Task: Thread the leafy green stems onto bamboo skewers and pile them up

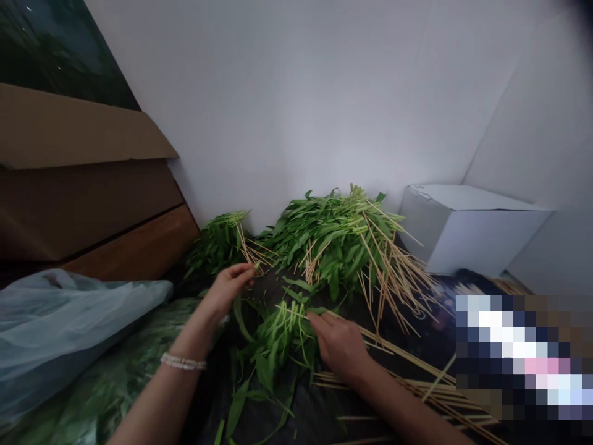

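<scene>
My left hand (230,287), wearing a pale bead bracelet (183,361) at the wrist, pinches a leafy green stem (256,266) by its cut end. A long leaf hangs below those fingers. Low in the middle, my right hand (340,343) has its fingers closed on a thin bamboo skewer (300,314). Several leafy green stems (288,321) are threaded side by side along this skewer, their leaves drooping onto the dark surface. The palm hides part of the skewer.
A big pile of skewered greens (324,228) lies by the wall, with a smaller bunch (217,238) to its left. Loose skewers (445,395) lie at right. Around stand a white box (477,235), a cardboard box (83,198) and a plastic bag of greens (102,371).
</scene>
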Available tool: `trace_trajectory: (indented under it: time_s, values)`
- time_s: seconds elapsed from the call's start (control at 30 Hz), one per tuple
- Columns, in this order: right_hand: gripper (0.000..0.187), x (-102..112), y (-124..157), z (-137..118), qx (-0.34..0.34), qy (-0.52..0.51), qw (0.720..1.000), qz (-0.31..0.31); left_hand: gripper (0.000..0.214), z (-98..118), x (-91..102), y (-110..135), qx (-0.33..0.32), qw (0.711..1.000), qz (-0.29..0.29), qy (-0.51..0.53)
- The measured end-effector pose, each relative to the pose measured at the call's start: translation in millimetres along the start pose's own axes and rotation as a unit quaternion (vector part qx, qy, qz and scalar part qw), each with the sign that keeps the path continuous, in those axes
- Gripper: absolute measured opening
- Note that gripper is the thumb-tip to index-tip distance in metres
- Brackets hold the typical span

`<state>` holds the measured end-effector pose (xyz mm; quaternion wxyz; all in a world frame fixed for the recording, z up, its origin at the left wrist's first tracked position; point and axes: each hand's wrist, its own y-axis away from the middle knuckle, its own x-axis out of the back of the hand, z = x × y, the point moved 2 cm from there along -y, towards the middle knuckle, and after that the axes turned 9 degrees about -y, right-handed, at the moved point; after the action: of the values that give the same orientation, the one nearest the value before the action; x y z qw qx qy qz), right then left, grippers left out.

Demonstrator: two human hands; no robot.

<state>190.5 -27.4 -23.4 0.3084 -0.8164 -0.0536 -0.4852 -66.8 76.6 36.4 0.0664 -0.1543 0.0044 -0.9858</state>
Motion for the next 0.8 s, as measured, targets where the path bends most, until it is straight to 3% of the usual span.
trace_trajectory:
  time_s: [0.1,0.2,0.33,0.57,0.8]
  values:
    - [0.033,0.5,0.0,1.7,-0.002,-0.009,1.0,0.016,0.048,-14.2,-37.9,26.7,0.051,0.993,-0.063,0.09]
    - [0.032,0.9,-0.7,3.0,-0.009,-0.009,1.0,0.023,0.047,-25.7,-55.7,38.4,0.065,0.981,-0.111,0.146]
    - [0.032,1.5,-1.6,4.8,-0.024,-0.011,0.999,0.017,0.045,-32.6,-56.6,44.8,0.075,0.977,-0.13,0.153]
    - [0.032,2.8,-1.3,7.4,-0.036,-0.019,0.999,0.029,0.038,-31.3,-52.0,52.0,0.082,0.98,-0.082,0.162]
    - [0.032,4.5,-2.1,6.2,-0.039,-0.002,0.999,0.03,0.036,-28.9,-57.1,57.2,0.102,0.975,-0.098,0.172]
